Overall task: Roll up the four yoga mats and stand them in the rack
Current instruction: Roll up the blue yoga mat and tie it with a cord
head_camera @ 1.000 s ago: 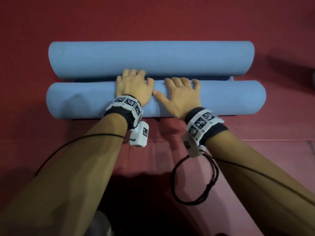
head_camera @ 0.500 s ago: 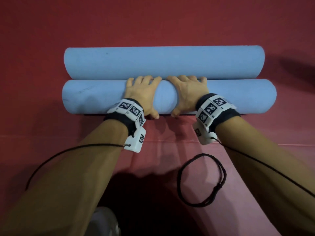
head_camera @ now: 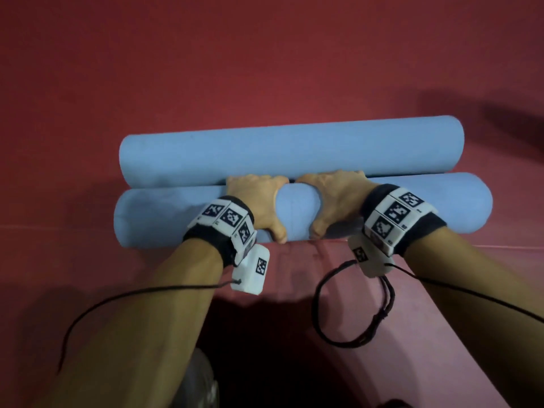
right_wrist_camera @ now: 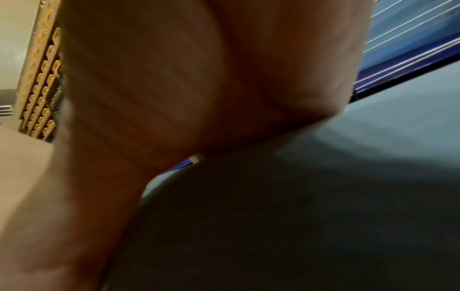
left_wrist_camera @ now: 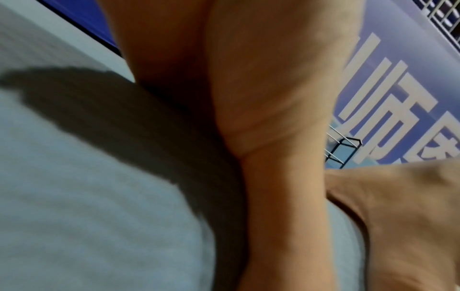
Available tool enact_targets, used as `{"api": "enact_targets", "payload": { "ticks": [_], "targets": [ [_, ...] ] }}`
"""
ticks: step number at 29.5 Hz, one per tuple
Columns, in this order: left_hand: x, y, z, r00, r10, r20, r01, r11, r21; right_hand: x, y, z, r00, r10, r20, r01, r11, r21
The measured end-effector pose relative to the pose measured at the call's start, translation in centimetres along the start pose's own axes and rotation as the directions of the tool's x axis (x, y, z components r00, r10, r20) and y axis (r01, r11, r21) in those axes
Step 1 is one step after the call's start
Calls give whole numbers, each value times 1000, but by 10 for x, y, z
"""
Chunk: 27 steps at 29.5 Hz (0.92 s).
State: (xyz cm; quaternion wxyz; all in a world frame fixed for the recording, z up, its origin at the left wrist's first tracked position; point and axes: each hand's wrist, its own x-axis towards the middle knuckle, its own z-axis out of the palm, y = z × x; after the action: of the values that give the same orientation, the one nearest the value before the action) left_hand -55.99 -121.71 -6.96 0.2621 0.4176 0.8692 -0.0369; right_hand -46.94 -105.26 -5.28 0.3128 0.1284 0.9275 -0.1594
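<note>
Rolling done on this mat, I judge: my left hand (head_camera: 255, 201) and right hand (head_camera: 334, 201) curl round the near blue roll (head_camera: 164, 213), touching the far roll (head_camera: 294, 148); next, I lift it rackward

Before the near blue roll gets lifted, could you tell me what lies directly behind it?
A second rolled blue mat lies just behind the near roll, parallel and apparently touching. Both hands, left and right, wrap over the near roll; their fingertips and the seam between the rolls are hidden.
</note>
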Motion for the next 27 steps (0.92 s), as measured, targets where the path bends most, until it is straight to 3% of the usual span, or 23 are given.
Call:
{"api": "enact_targets", "payload": {
  "ticks": [4,6,9,11,13,15,17,19,21,27],
  "targets": [
    [-3,-1,2,998,8,61,-5,999,-49,-4,4,6,998,-66,21,65,998,15],
    [1,-3,-1,995,21,94,-13,996,-91,-4,9,12,994,-86,-73,92,993,74],
    [8,-8,-1,994,5,111,20,974,-227,-5,4,26,946,81,-315,-46,992,117],
    [13,-7,5,998,-48,43,58,954,-293,-3,-5,41,883,126,-451,-129,991,25],
    [14,-3,15,982,-93,-162,56,975,-217,4,-9,46,820,142,-555,-145,989,40],
    [9,1,28,895,-138,-424,87,987,-137,15,-5,38,795,148,-589,-120,989,86],
    [6,6,38,798,-191,-572,136,981,-138,27,1,29,809,157,-567,-106,987,122],
    [8,10,43,756,-222,-616,176,975,-136,35,5,23,821,167,-546,-103,984,146],
    [12,11,40,749,-222,-624,183,975,-127,39,5,21,810,167,-563,-94,983,156],
    [37,2,12,789,-285,-545,202,957,-209,28,0,34,724,176,-667,-141,984,107]
  ]
}}
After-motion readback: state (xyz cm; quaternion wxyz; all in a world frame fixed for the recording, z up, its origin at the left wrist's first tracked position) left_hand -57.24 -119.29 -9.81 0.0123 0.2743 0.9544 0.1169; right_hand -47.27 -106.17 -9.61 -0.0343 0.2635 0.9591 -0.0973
